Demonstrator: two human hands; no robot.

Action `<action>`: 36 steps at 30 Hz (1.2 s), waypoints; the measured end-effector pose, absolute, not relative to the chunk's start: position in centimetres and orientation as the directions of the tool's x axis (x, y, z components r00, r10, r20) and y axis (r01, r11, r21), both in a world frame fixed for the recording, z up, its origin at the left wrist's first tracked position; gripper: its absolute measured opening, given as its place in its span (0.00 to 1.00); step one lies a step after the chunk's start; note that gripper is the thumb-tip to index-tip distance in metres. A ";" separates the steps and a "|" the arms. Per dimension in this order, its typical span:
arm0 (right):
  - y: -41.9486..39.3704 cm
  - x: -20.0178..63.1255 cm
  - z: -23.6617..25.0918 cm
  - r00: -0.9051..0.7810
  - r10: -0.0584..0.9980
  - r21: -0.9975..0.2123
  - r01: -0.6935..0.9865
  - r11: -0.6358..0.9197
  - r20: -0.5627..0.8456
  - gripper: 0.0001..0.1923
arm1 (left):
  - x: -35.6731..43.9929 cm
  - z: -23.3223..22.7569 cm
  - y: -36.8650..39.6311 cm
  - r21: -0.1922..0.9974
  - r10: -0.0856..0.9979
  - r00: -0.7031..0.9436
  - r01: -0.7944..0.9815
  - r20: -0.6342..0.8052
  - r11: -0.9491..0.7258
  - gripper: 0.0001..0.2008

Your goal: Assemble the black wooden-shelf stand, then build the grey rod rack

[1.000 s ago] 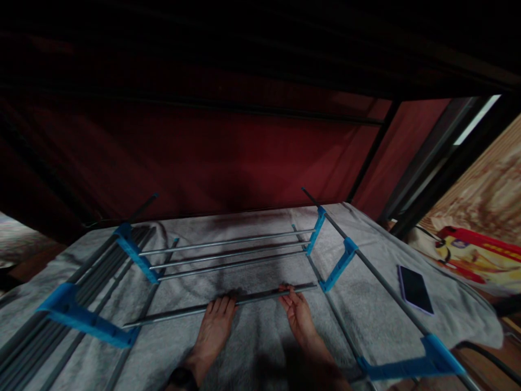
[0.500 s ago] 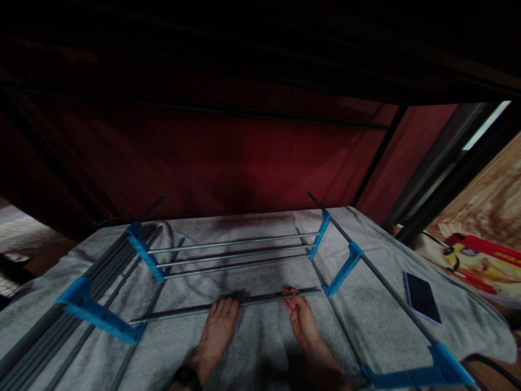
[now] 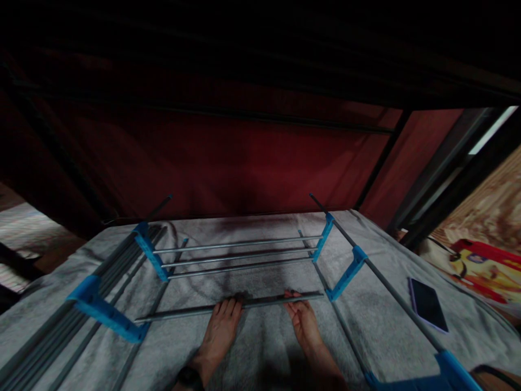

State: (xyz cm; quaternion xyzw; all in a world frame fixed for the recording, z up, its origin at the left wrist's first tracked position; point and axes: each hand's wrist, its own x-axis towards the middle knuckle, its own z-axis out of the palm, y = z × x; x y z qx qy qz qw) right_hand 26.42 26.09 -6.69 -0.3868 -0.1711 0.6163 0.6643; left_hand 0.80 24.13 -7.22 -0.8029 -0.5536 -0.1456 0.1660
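Observation:
A long grey metal rod (image 3: 260,302) lies crosswise on a grey blanket (image 3: 252,347). My left hand (image 3: 220,328) rests palm down with its fingertips on the rod left of the middle. My right hand (image 3: 303,320) touches the rod further right, fingers curled at it. The rod runs between a blue plastic bracket (image 3: 106,313) at the left and a blue bracket (image 3: 347,274) at the right. Beyond it, three thin rods (image 3: 238,255) span two further blue brackets.
A dark phone (image 3: 428,304) lies on the blanket at the right. Grey side tubes (image 3: 391,290) run along both edges, with another blue bracket (image 3: 451,372) at the lower right. A dark red fabric wall (image 3: 228,157) stands behind. A colourful printed item (image 3: 480,266) lies at the far right.
The rod has shifted slightly to the right with both hands on it, and the view has turned a little left. The hands keep their hold.

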 end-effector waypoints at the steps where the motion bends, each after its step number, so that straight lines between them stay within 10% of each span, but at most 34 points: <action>1: 26.1 26.4 -6.8 0.185 0.950 -0.723 -0.688 -0.058 -0.252 0.14 | 0.8 -7.3 24.1 -0.100 0.844 0.339 0.939 0.416 -0.328 0.19; 36: 25.9 26.9 -7.2 0.149 0.954 -0.731 -0.676 -0.093 -0.260 0.16 | 1.2 -7.1 23.9 -0.074 0.850 0.316 0.946 0.421 -0.315 0.16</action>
